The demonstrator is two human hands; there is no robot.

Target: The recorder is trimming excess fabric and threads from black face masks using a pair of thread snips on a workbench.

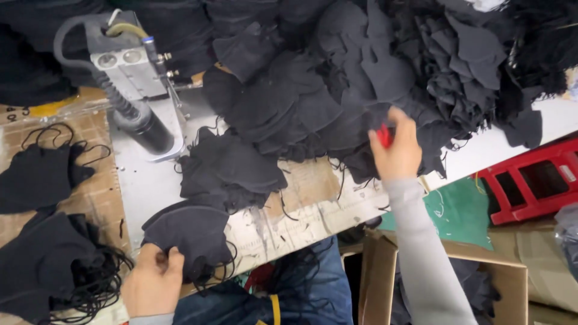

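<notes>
Left hand (pixel 153 283) is at the near edge of the counter (pixel 313 198), with fingers closed on the near border of a dark fabric piece (pixel 192 232) that looks like a face mask with thin black ear loops. This piece lies flat, its long axis running from the hand toward the upper right, and its curved side faces away from the person. Right hand (pixel 397 150), in a long grey sleeve (pixel 421 253), reaches to the foot of a big heap of dark fabric pieces (pixel 373 72) and is curled around a small red object (pixel 384 135); what this object is I cannot tell. The heap covers almost all the far half of the counter, so open room is only a narrow strip of worn, pale surface between the two hands, with loose black threads on it. Near the left hand a smaller stack of dark pieces (pixel 232 165) sits just beyond the held one. At the left a grey metal machine head (pixel 129 66) stands over a black cylinder (pixel 150 129), and more dark pieces with black loops (pixel 48 253) lie on the brown part of the counter. Below the counter edge are a cardboard box (pixel 518 271) and a red plastic stool (pixel 530 180) on a green floor (pixel 463 210).
</notes>
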